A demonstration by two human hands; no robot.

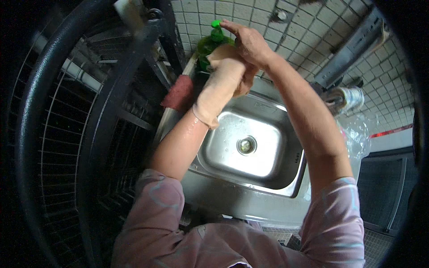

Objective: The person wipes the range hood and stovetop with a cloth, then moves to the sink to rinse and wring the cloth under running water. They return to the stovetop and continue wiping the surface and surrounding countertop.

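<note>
My left hand (229, 63) wears a beige rubber glove (219, 90) that reaches past the wrist. A second beige glove, partly hidden, seems to hang under both hands; what grips it cannot be told. My bare right hand (249, 42) is above the gloved one, fingers stretched over the green pump head (216, 24) of a soap bottle (205, 52). Whether the fingertips touch the pump is not certain. Below both hands lies a stainless steel sink (264, 155) with a round drain strainer (247, 145). Water drops wet the left forearm.
A red cloth or scouring pad (179, 92) lies over the counter's left edge. Black metal railing (25, 110) and wire racks stand at left. Clear plastic (360, 137) and a wrapped roll-like item (352, 97) sit at right. A tiled wall (301, 37) rises behind.
</note>
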